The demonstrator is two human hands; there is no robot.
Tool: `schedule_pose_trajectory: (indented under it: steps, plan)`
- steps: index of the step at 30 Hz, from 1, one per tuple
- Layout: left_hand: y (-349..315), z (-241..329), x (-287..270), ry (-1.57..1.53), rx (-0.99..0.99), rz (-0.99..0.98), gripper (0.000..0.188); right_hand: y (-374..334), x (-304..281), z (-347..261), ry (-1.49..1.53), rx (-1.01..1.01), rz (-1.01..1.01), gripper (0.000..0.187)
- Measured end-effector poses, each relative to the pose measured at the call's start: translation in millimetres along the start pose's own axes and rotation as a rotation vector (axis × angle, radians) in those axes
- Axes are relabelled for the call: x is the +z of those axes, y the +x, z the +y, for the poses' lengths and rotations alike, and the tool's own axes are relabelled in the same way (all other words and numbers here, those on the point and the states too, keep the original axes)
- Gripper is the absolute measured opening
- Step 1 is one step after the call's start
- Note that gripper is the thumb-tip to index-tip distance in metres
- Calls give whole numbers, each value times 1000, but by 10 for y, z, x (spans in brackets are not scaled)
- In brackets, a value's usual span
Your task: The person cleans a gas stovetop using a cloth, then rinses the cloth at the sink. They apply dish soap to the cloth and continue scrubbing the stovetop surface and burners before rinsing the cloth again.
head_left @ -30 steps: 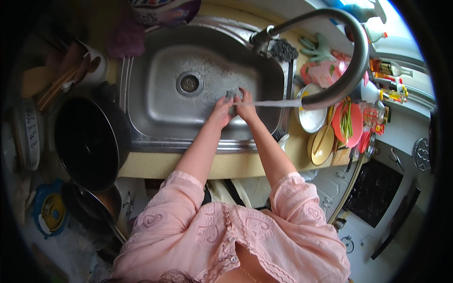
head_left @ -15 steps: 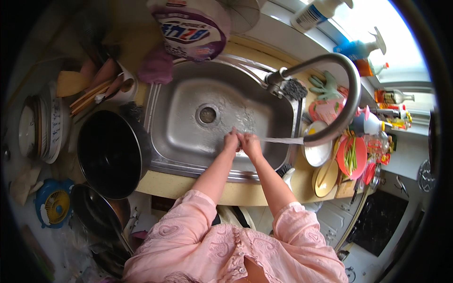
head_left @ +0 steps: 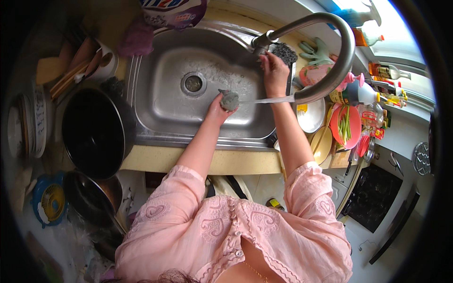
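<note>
lettering | purple-and-white bag (head_left: 175, 18) | large, cut off at top edge

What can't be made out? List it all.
Head view:
Palm of the left hand: covered by the grey lump.
Whether the right hand touches the tap: the hand itself covers it.
Top of the purple package: cut off by upper edge.
Floor of the black pot: too dark.

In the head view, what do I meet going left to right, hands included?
Blue-and-yellow round fan, large round black pot, round metal drain, left hand holding a grey-green lump, right hand, round white bowl, coral-red bowl with green stalks.
</note>
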State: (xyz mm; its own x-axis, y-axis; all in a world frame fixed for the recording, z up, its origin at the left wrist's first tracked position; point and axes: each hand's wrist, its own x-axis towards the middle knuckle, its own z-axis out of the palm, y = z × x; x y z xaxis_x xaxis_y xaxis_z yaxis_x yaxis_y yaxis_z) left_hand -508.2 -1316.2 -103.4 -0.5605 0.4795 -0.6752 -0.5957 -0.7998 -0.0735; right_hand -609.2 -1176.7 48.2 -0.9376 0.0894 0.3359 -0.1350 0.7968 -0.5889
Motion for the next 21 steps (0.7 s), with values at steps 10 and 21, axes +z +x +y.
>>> schedule_pose_trajectory:
  steps: [10, 21]
  plan:
    - [-233, 215, 157, -115, 34, -43, 27, 245, 40, 70, 415, 269, 15, 23]
    - [-348, 353, 177, 177, 472, 281, 24, -1173, 731, -561, 42, 159, -625, 36]
